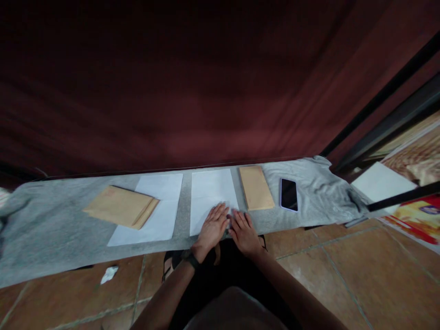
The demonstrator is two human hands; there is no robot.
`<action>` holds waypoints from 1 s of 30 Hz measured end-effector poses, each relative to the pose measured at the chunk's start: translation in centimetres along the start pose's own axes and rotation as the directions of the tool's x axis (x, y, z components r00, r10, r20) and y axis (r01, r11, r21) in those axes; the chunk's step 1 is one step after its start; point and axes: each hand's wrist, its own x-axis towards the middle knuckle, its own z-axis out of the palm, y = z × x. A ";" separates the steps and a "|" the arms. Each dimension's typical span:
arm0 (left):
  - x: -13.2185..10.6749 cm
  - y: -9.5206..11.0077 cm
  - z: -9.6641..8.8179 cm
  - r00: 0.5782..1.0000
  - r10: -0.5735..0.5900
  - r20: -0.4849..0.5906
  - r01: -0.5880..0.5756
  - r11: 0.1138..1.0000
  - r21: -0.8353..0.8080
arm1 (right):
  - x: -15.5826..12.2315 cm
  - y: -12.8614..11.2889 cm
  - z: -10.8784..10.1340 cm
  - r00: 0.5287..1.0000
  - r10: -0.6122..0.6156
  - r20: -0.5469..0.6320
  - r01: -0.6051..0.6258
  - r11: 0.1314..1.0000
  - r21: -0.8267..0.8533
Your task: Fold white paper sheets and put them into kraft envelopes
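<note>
A sheet of white paper lies flat on the grey cloth, with a faint crease across its middle. My left hand rests palm down on its lower part, fingers stretched out. Beside it, my right hand lies flat at the sheet's lower right corner, fingers extended. Just right of the sheet is a stack of brown envelopes. To the left, more brown envelopes lie fanned at a slant over other white paper. Neither hand grips anything.
A grey cloth covers the long narrow surface, bunched at its right end. A phone lies right of the envelopes. Dark red cloth hangs behind. Black bars and printed packaging stand at right. Crumpled tissue lies on the tiled floor.
</note>
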 end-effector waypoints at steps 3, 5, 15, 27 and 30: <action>3.0 -0.3 1.4 0.999 0.008 0.039 -0.009 0.999 0.032 | -0.3 0.2 0.8 1.000 -0.001 0.008 0.001 1.000 -0.007; 4.5 -0.9 2.0 0.999 -0.006 0.038 0.004 0.999 0.050 | -0.4 0.4 0.9 1.000 0.003 0.008 -0.003 1.000 -0.009; 1.5 -8.6 0.9 0.960 -0.256 -0.117 0.269 0.957 0.111 | -0.4 0.3 0.3 1.000 0.001 -0.008 0.000 1.000 0.024; -4.9 -5.6 -0.9 0.981 -0.179 -0.081 0.188 0.973 0.130 | 4.9 0.1 0.1 1.000 0.001 0.022 -0.004 0.991 0.137; -4.7 -5.4 -0.9 0.983 -0.171 -0.066 0.178 0.975 0.135 | 8.7 0.1 1.6 0.999 -0.020 0.038 0.015 0.994 0.110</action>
